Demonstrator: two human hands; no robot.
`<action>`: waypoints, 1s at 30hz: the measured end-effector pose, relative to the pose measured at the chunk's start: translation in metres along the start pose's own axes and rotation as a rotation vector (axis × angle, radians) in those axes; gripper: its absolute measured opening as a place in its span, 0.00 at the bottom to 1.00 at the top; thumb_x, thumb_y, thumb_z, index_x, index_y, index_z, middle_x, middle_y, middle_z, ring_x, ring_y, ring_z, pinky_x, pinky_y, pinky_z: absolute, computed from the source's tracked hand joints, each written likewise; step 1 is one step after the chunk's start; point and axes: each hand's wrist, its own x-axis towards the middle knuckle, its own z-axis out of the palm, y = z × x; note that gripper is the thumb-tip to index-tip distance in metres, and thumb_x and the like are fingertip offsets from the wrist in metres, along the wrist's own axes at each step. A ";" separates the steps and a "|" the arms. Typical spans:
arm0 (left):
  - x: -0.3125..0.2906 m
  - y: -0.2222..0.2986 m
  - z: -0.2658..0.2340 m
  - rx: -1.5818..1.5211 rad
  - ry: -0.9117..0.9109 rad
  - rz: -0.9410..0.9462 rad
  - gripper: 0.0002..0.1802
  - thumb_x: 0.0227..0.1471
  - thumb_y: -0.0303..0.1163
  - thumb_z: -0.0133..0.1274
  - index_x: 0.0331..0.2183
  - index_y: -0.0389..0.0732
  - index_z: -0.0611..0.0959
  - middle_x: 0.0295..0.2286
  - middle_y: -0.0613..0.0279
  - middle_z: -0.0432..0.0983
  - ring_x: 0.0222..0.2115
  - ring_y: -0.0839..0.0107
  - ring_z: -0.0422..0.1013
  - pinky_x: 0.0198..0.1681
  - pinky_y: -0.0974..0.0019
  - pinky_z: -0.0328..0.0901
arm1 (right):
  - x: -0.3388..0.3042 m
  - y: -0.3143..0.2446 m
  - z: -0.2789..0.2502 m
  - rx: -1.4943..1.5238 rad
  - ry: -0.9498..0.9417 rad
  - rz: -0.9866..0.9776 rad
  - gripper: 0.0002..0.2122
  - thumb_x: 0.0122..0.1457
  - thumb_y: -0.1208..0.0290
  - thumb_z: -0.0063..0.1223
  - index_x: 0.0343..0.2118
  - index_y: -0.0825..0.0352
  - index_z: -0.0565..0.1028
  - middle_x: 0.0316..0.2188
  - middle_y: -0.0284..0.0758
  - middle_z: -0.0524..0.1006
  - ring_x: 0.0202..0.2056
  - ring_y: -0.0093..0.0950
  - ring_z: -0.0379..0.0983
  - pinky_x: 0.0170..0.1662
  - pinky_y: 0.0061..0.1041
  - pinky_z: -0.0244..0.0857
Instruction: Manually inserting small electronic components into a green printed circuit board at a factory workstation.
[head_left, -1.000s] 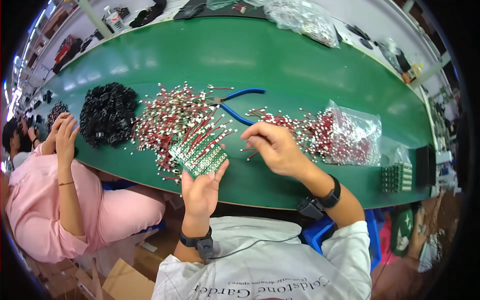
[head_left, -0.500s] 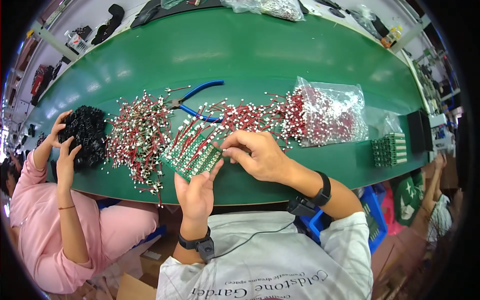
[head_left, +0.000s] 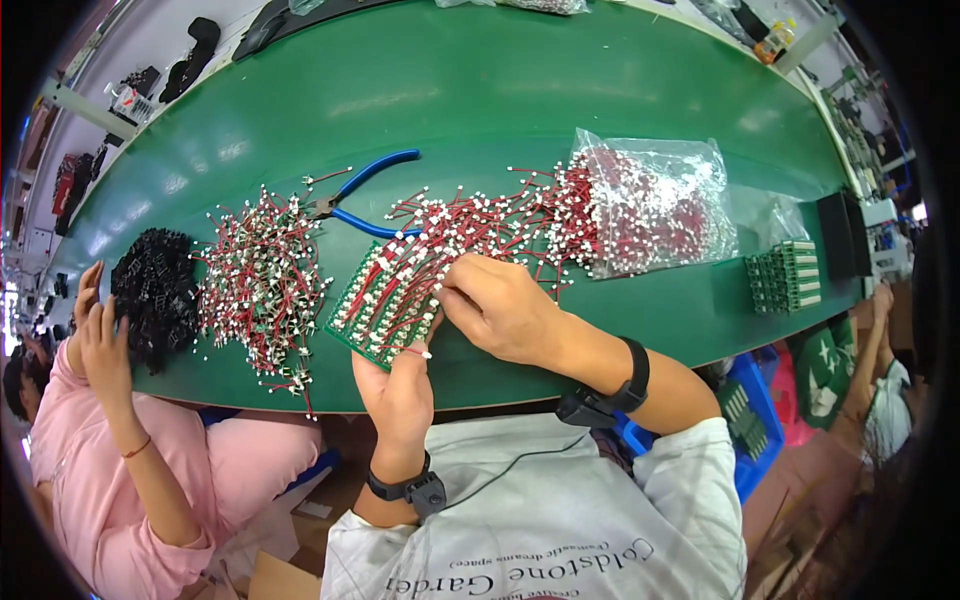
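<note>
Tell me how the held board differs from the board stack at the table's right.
The held board looks like one panel in the left hand; the board stack shows several layers on the table. Red wires cover much of the held board; none show on the board stack. Both are green.

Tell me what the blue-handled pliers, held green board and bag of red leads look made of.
Plier handles: smooth, blue, probably plastic or rubber; grey head looks metallic.
Board: flat green sheet, probably fibreglass laminate; gloss unclear.
Bag: apparently thin plastic film, see-through, creased, with bright glints.
</note>
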 end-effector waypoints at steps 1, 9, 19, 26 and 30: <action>-0.001 -0.002 -0.001 0.001 -0.004 0.040 0.30 0.47 0.13 0.43 0.55 0.31 0.64 0.49 0.51 0.69 0.49 0.62 0.69 0.55 0.53 0.64 | -0.001 0.001 0.001 -0.020 -0.005 -0.011 0.04 0.52 0.81 0.54 0.31 0.71 0.72 0.24 0.41 0.71 0.25 0.41 0.71 0.28 0.35 0.65; -0.002 -0.009 -0.003 0.092 0.006 0.063 0.27 0.48 0.13 0.45 0.53 0.30 0.66 0.48 0.52 0.70 0.48 0.66 0.70 0.51 0.63 0.65 | -0.005 0.005 0.002 -0.099 -0.021 -0.015 0.05 0.51 0.81 0.55 0.31 0.72 0.71 0.25 0.43 0.71 0.26 0.43 0.71 0.28 0.38 0.65; -0.004 -0.002 0.006 0.340 -0.016 0.049 0.26 0.48 0.13 0.44 0.51 0.33 0.68 0.45 0.57 0.71 0.43 0.75 0.69 0.43 0.73 0.65 | -0.006 0.006 -0.002 -0.176 -0.080 0.042 0.05 0.47 0.78 0.55 0.27 0.72 0.71 0.23 0.44 0.72 0.26 0.45 0.72 0.29 0.40 0.67; -0.005 0.003 0.011 0.582 -0.038 0.034 0.24 0.47 0.15 0.43 0.50 0.31 0.69 0.45 0.57 0.72 0.45 0.71 0.68 0.51 0.67 0.60 | -0.001 0.006 -0.007 -0.181 -0.177 0.075 0.04 0.44 0.78 0.56 0.18 0.70 0.72 0.18 0.44 0.72 0.24 0.44 0.73 0.29 0.40 0.67; -0.006 0.002 0.011 0.615 -0.049 0.043 0.27 0.47 0.15 0.43 0.52 0.31 0.67 0.45 0.56 0.72 0.45 0.71 0.68 0.51 0.67 0.60 | 0.000 0.005 -0.009 -0.144 -0.155 0.108 0.04 0.44 0.78 0.55 0.17 0.71 0.71 0.19 0.45 0.74 0.23 0.45 0.72 0.27 0.39 0.66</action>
